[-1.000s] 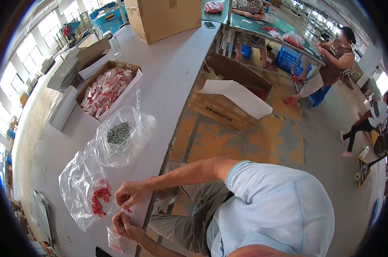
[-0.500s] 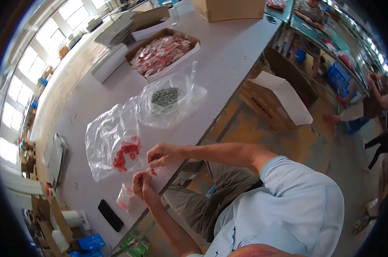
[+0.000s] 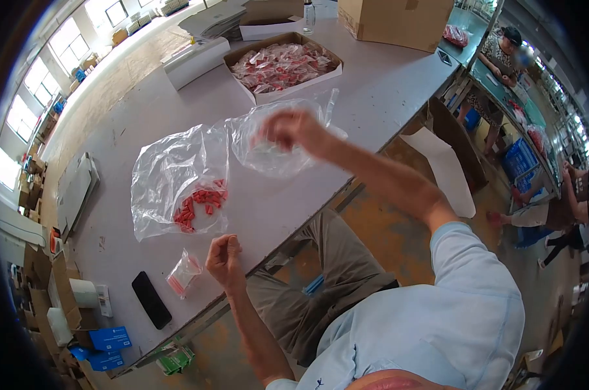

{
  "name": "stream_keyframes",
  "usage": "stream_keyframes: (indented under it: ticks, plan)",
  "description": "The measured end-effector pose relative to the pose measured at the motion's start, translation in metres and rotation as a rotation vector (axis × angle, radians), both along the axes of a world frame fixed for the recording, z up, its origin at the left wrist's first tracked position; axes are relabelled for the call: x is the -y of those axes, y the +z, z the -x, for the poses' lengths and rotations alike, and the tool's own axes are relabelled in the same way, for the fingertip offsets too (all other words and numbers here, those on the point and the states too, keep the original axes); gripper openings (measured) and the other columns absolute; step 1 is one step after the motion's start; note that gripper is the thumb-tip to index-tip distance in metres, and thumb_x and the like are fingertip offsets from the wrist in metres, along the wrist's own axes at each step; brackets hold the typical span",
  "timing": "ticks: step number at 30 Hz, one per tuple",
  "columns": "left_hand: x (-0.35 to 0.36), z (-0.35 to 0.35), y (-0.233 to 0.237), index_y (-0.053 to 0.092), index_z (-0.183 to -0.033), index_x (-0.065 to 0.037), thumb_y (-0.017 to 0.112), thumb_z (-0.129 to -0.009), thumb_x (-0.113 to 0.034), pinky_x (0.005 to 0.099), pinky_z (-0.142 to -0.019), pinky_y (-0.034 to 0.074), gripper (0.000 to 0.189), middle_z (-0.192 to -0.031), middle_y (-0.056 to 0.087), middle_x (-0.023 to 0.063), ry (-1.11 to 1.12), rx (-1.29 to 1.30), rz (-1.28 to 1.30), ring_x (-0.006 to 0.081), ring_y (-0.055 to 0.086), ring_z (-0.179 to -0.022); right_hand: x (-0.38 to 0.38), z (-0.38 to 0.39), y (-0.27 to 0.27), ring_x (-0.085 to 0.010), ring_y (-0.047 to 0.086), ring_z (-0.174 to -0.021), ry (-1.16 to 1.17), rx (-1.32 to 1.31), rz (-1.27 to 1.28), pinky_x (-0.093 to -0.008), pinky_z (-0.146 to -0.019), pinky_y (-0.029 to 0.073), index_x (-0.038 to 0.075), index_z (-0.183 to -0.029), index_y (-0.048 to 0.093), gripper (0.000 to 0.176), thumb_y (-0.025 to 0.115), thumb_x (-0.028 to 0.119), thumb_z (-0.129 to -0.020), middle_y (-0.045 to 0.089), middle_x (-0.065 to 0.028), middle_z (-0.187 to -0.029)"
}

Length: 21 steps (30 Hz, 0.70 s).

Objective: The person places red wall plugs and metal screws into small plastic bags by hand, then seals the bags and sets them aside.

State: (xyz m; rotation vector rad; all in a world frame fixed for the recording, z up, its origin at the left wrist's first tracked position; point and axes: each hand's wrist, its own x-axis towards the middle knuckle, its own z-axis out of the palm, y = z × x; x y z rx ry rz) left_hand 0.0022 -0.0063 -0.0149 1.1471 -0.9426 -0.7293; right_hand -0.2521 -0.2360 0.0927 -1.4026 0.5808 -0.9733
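My left hand (image 3: 226,263) is closed in a pinch above the table's near edge; anything between its fingers is too small or hidden to make out. My right hand (image 3: 291,129), smeared by motion, is over a clear plastic bag (image 3: 252,153) and covers most of its contents. Left of that lies another clear bag (image 3: 158,172), with small red pieces (image 3: 208,195) on and beside it. A small clear packet (image 3: 184,274) with pinkish-red contents rests beside my left hand.
An open carton (image 3: 281,65) of filled red-and-clear packets stands farther back, near a large cardboard box (image 3: 395,23). A black phone (image 3: 151,300) lies at the near left. A person (image 3: 502,55) is at another table on the right.
My right hand has left my left hand and moved away over the farther bag, hiding the dark grey-green pieces there. My left hand stays near the table edge. The view has shifted.
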Motion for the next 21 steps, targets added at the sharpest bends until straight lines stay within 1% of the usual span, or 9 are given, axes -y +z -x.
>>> stream_keyframes:
  ticks: [2,4,7,9,10,12,18,19,21]
  plan:
    - [-0.001,0.001,0.002,0.069,-0.097,0.001,0.072,-0.098,-0.009,0.0218,-0.067,0.047,0.01,-0.082,0.063,-0.0009,0.01,0.004,-0.009,0.007,0.057,-0.073,0.04,0.011,0.021,-0.0104,0.065,-0.068,-0.104,0.077,-0.052,-0.0246,-0.056,0.051,0.006,-0.11,0.071,0.015,0.063,0.014,-0.099,0.073,-0.0055,-0.09]
    - [-0.001,0.0,0.004,0.069,-0.096,0.0,0.072,-0.098,-0.009,0.0215,-0.067,0.047,0.01,-0.082,0.063,-0.0011,0.021,0.015,-0.014,0.0068,0.057,-0.073,0.057,0.012,0.029,-0.0113,0.067,-0.069,-0.339,-0.155,-0.193,-0.025,-0.053,0.051,0.006,-0.112,0.07,0.019,0.064,0.019,-0.1,0.074,-0.0068,-0.092]
    - [-0.003,0.001,0.002,0.069,-0.095,0.0,0.073,-0.098,-0.009,0.0211,-0.066,0.046,0.01,-0.081,0.062,-0.0016,0.03,0.049,-0.01,0.0062,0.056,-0.073,0.007,0.001,-0.005,-0.0084,0.067,-0.068,0.019,-0.349,0.016,-0.0231,-0.05,0.049,0.005,-0.115,0.07,0.023,0.066,0.023,-0.1,0.074,-0.0056,-0.091]
    - [-0.002,0.003,0.006,0.069,-0.093,0.0,0.072,-0.098,-0.008,0.0209,-0.065,0.045,0.01,-0.081,0.061,-0.0019,0.027,0.072,-0.009,0.0059,0.056,-0.072,-0.038,-0.011,-0.018,-0.0074,0.066,-0.067,0.156,-0.315,0.015,-0.0216,-0.051,0.049,0.003,-0.114,0.07,0.018,0.064,0.014,-0.101,0.071,-0.0037,-0.084]
    - [-0.001,0.002,0.005,0.069,-0.093,0.0,0.072,-0.098,-0.008,0.0209,-0.065,0.045,0.01,-0.081,0.061,-0.0019,0.024,0.077,-0.022,0.0059,0.056,-0.072,-0.059,-0.019,-0.018,-0.0078,0.066,-0.068,0.177,-0.401,0.04,-0.0228,-0.056,0.052,0.002,-0.111,0.071,0.015,0.065,0.011,-0.1,0.071,-0.0043,-0.084]
    - [-0.002,0.0,0.001,0.069,-0.092,0.0,0.073,-0.096,-0.006,0.0224,-0.064,0.045,0.008,-0.08,0.061,-0.0009,0.051,0.169,-0.056,0.0064,0.055,-0.072,-0.084,-0.03,-0.03,-0.008,0.065,-0.071,0.291,-0.348,0.165,-0.0242,-0.061,0.054,0.001,-0.109,0.071,0.013,0.067,0.008,-0.098,0.071,-0.0047,-0.087]
    - [-0.018,0.007,0.022,0.07,-0.091,-0.002,0.076,-0.087,-0.001,0.0316,-0.066,0.05,0.008,-0.082,0.066,0.009,0.141,0.542,0.115,0.0209,0.063,-0.071,-0.11,-0.061,-0.05,-0.0086,0.065,-0.072,0.347,-0.374,0.094,-0.0245,-0.063,0.055,0.001,-0.107,0.074,0.013,0.066,0.005,-0.097,0.071,-0.0033,-0.086]
    - [-0.034,0.003,0.02,0.07,-0.091,-0.002,0.076,-0.087,-0.001,0.0316,-0.066,0.05,0.008,-0.082,0.066,0.009,0.206,0.556,0.071,0.0209,0.063,-0.071,-0.113,-0.067,-0.052,-0.0088,0.065,-0.072,0.336,-0.398,0.083,-0.0241,-0.063,0.055,0.001,-0.107,0.074,0.014,0.067,0.005,-0.097,0.072,-0.0039,-0.086]
    - [-0.051,-0.004,0.017,0.071,-0.094,-0.001,0.077,-0.085,-0.001,0.0332,-0.075,0.052,0.01,-0.084,0.068,0.0084,0.219,0.653,0.212,0.0216,0.065,-0.079,-0.119,-0.083,-0.054,-0.0088,0.065,-0.072,0.364,-0.442,0.118,-0.0246,-0.064,0.055,0.0,-0.107,0.074,0.014,0.067,0.005,-0.096,0.072,-0.0045,-0.086]
